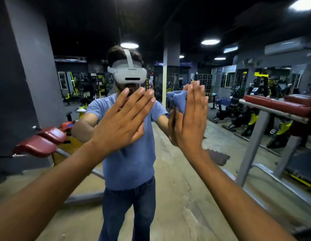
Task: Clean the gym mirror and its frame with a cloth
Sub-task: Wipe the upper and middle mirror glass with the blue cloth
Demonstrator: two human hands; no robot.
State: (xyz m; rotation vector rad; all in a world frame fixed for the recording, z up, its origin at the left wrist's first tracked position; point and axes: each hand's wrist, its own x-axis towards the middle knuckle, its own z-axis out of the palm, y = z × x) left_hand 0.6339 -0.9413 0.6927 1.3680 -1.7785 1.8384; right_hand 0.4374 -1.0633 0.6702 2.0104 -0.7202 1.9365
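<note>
Pressing blue cloth (178,100) under flat right hand (189,117) vs mirror (177,180).

Mirror (177,171) open between red-padded benches (40,143) at both sides.

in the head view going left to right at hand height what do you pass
red padded bench → left hand flat against the mirror → blue cloth → right hand pressing the cloth → red pad on the grey rack

Dim gym, round ceiling lights (210,42), grey pillar (171,66), red padded benches (276,105)
</note>
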